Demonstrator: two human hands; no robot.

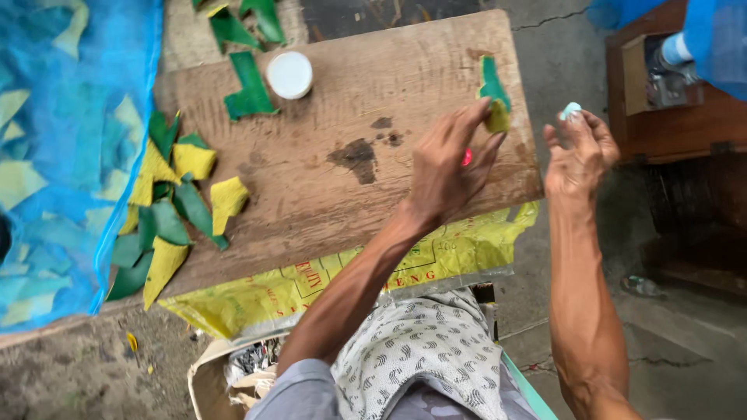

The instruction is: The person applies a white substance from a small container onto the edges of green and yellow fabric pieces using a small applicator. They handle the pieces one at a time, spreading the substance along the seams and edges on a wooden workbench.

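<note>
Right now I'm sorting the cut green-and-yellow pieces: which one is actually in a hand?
The green-and-yellow piece at the board's right edge, pinched by the left hand. All others lie loose at the left or top.

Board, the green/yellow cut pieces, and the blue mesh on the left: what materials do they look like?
Board: unfinished wood, going by the visible grain, dark stains and rough matte face.
Cut pieces: probably scouring sponge, yellow foam with a green fibrous side; the left hand pinches one.
Blue mesh: fine netting, likely plastic, since pieces show through it.
</note>
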